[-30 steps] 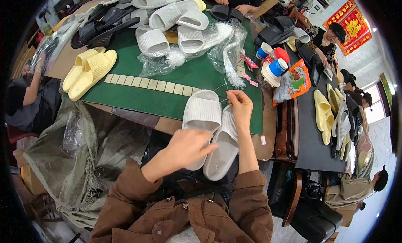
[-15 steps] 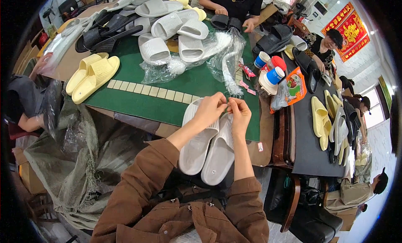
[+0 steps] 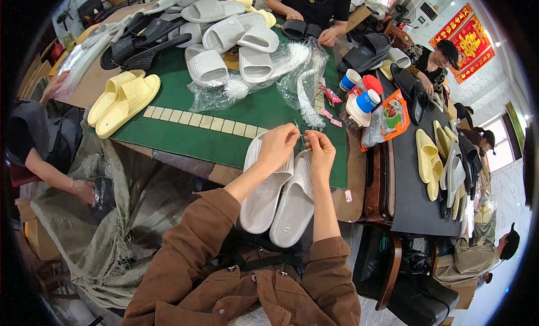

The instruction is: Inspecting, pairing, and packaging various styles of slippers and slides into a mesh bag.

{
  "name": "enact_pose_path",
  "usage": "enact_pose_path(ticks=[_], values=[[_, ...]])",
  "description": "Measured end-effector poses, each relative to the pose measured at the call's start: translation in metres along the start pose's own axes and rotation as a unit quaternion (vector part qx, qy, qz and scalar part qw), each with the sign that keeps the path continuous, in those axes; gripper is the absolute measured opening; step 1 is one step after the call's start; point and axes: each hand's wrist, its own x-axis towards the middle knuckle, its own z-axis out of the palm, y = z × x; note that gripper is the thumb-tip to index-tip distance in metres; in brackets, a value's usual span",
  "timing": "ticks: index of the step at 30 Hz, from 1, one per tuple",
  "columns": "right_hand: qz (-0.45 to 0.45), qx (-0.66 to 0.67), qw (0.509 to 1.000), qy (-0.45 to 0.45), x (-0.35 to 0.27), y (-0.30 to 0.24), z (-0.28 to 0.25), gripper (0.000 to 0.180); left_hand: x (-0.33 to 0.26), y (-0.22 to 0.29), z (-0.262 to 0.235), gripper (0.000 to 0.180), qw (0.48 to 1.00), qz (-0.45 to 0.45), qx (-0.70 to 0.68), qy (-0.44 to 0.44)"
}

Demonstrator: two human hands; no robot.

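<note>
A pair of light grey ribbed slide slippers (image 3: 261, 208) lies side by side, soles overhanging the near table edge, toes under my hands. Just above the toes, my left hand (image 3: 278, 149) pinches a thin whitish plastic strand (image 3: 301, 134) between thumb and fingertips. Close beside it, my right hand (image 3: 321, 153) is pinched on the same strand. Its exact ends are hidden by my fingers. Beyond my hands, a bundle of white plastic strands (image 3: 307, 110) spills from a clear plastic bag (image 3: 286, 90). Small pink tags (image 3: 331, 117) lie to its right.
Yellow slippers (image 3: 126, 107) stand at left on the green mat (image 3: 174, 136); grey and black slippers (image 3: 143, 48) pile behind. Paper cups (image 3: 368, 101) and an orange bag (image 3: 387, 121) are at right. A large sack (image 3: 95, 213) hangs at left. Co-workers sit around.
My hands have parted slightly, and the thin strand between them shows more. At left, a co-worker's hand has moved down to the sack with a dark wrapped item.
</note>
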Motion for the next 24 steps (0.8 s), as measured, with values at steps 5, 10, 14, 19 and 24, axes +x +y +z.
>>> enact_pose_path(ticks=[5, 10, 14, 19, 24], values=[[0.004, 0.006, 0.999, -0.038, -0.0009, 0.0005, 0.0011, 0.012, -0.0011, -0.0036, 0.0017, 0.008, 1.0, 0.024, 0.018, 0.005], [0.011, -0.011, 0.999, -0.039, -0.001, 0.0004, 0.0006, 0.011, -0.0017, -0.0053, 0.0029, 0.008, 0.999, 0.024, 0.028, 0.015], [0.014, -0.02, 0.999, -0.047, 0.0001, 0.0028, -0.0003, 0.01, -0.004, -0.0044, 0.0031, 0.008, 0.999, 0.026, 0.021, 0.016], [-0.003, -0.119, 0.992, -0.051, -0.0044, -0.0034, 0.0057, 0.01, -0.0064, -0.0073, 0.004, 0.005, 0.997, 0.043, 0.044, 0.048], [0.043, -0.034, 0.997, -0.058, -0.0022, -0.0003, 0.0006, 0.011, -0.0061, -0.0058, 0.0047, 0.004, 0.995, 0.075, 0.047, 0.05]])
